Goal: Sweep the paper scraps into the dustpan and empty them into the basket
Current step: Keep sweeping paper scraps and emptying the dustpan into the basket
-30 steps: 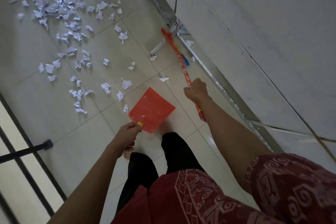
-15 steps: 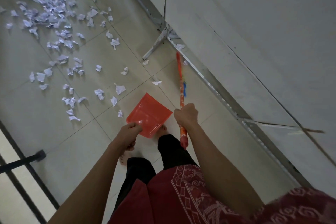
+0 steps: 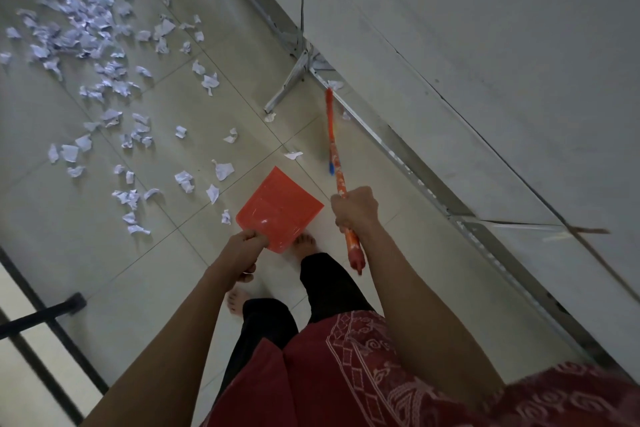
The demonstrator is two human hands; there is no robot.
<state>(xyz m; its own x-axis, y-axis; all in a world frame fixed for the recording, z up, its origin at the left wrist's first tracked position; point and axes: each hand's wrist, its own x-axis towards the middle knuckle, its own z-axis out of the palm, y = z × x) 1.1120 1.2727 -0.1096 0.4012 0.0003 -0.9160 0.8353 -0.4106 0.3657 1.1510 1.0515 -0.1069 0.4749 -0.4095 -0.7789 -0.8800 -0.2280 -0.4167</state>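
Several crumpled white paper scraps (image 3: pixel 86 38) lie scattered over the tiled floor, thickest at the upper left. My left hand (image 3: pixel 242 250) grips the handle of a red dustpan (image 3: pixel 278 208), held just above the floor in front of my bare feet. An orange broom stick (image 3: pixel 337 166) is gripped by my right hand (image 3: pixel 355 210); its far end points toward the wall rail. The broom's bristles are not visible. No basket is in view.
A pale wall (image 3: pixel 485 80) with a metal rail (image 3: pixel 415 177) along its base runs diagonally on the right. A metal bracket foot (image 3: pixel 287 87) juts onto the floor. A black bar (image 3: pixel 38 319) and dark frame lie at the lower left.
My right hand has drawn the broom in from the wall toward my body and the stick stands steeper. The dustpan stays in my left hand; the view shifted slightly.
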